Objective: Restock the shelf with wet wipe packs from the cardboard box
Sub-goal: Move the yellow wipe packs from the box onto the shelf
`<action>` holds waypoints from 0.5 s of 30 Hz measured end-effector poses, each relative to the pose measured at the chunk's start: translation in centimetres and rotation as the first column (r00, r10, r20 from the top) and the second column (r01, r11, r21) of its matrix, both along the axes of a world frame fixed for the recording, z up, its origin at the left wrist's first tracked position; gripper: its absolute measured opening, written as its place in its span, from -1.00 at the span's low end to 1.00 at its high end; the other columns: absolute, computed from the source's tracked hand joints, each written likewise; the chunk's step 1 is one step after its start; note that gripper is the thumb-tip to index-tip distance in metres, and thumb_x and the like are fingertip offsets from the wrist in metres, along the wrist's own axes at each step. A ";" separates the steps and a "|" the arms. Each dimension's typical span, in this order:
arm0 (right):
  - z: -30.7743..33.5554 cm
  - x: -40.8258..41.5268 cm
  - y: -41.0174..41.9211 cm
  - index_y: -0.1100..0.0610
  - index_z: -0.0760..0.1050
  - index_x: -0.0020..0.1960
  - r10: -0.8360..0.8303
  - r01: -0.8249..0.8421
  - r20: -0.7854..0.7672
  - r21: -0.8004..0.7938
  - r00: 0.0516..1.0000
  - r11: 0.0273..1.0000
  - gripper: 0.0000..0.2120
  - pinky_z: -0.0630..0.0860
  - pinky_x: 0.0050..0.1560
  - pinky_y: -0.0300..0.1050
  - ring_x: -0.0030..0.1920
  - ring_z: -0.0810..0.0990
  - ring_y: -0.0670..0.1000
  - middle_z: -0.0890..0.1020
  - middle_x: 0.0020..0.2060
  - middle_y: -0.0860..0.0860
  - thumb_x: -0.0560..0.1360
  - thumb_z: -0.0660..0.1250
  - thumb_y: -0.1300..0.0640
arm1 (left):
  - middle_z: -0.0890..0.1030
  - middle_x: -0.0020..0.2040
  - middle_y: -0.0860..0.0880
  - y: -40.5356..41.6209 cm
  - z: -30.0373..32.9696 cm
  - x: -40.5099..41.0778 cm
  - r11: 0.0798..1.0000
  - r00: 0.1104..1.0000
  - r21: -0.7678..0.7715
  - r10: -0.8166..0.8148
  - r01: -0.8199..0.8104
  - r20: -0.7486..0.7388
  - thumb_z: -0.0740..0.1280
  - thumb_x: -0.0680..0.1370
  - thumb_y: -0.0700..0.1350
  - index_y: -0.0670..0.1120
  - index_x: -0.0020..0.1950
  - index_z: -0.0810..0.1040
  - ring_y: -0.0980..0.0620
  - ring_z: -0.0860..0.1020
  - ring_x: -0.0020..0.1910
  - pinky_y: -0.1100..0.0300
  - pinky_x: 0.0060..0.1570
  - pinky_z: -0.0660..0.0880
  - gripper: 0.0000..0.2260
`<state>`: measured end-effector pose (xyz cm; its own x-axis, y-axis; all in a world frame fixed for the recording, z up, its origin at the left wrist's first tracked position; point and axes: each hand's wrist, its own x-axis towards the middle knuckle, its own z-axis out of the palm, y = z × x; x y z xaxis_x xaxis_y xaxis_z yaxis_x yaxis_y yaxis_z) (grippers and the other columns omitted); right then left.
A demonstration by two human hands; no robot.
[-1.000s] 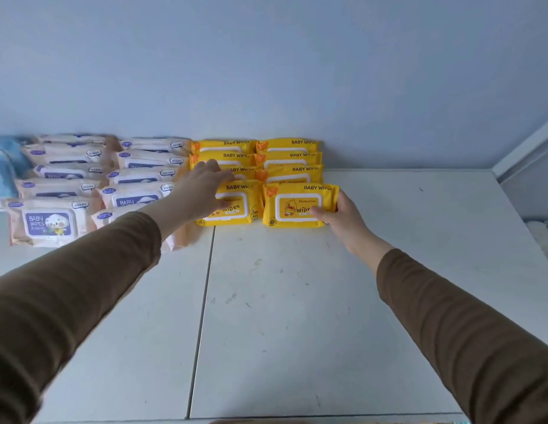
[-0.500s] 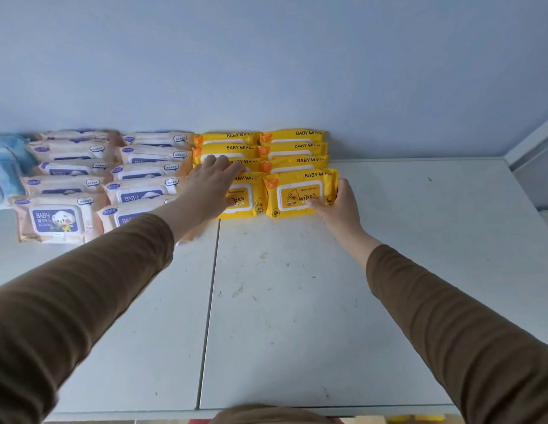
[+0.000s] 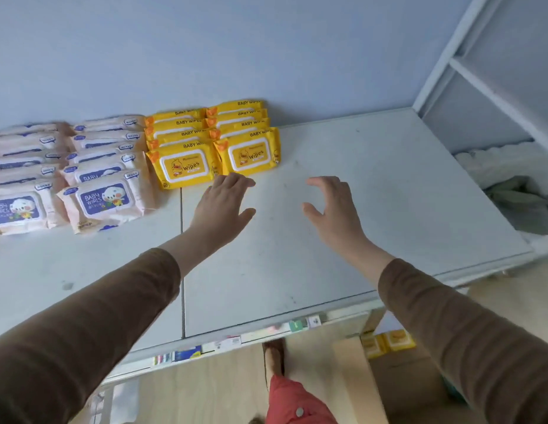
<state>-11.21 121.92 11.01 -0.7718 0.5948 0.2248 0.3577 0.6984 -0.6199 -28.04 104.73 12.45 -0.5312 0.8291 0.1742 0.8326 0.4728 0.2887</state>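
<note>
Two rows of yellow wet wipe packs (image 3: 247, 154) stand at the back of the white shelf (image 3: 373, 209), against the blue wall. My left hand (image 3: 222, 203) hovers just in front of the front yellow packs, fingers relaxed and holding nothing. My right hand (image 3: 334, 203) is further right over bare shelf, fingers loosely curved and empty. Below the shelf's front edge at the lower right, the cardboard box (image 3: 352, 371) shows with yellow packs (image 3: 389, 342) inside.
Two rows of peach baby wipe packs (image 3: 106, 198) fill the shelf's left side. A white shelf frame (image 3: 481, 71) rises at the right, with white and grey cloth (image 3: 517, 191) beside it. Price labels (image 3: 187, 353) line the shelf's front edge.
Both hands have let go of the front yellow packs and drawn back toward me. The view has tilted down, showing the shelf edge, floor and box.
</note>
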 end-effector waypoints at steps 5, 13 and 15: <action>-0.2 10.9 -2.7 0.09 0.48 0.28 -0.035 0.034 0.005 0.054 0.999 0.998 -0.67 0.38 0.27 -0.07 0.23 0.40 0.04 0.50 0.22 0.00 0.52 0.32 0.17 | 0.48 0.25 -0.01 -0.3 -1.4 10.0 0.992 0.992 0.067 -0.113 0.109 0.064 0.41 0.49 -0.04 -0.02 0.33 0.46 -0.08 0.41 0.23 -0.01 0.20 0.44 -0.59; -1.7 26.9 -1.1 0.06 0.52 0.19 -0.182 0.182 0.001 0.054 0.983 0.982 -0.79 0.44 0.21 -0.01 0.21 0.44 -0.02 0.52 0.13 -0.05 0.57 0.27 0.18 | 0.51 0.27 0.00 3.0 -2.9 24.8 0.918 0.917 0.114 -0.390 0.380 0.083 0.41 0.50 -0.10 -0.03 0.32 0.50 -0.07 0.43 0.24 0.06 0.21 0.43 -0.62; -3.0 30.4 0.5 0.07 0.53 0.18 -0.212 0.211 0.026 0.038 0.977 0.977 -0.80 0.44 0.20 -0.03 0.18 0.45 -0.03 0.53 0.12 -0.04 0.58 0.27 0.20 | 0.52 0.26 -0.01 4.3 -4.2 28.4 0.902 0.896 0.093 -0.430 0.421 0.115 0.40 0.49 -0.12 -0.05 0.31 0.52 -0.08 0.44 0.23 0.05 0.20 0.44 -0.62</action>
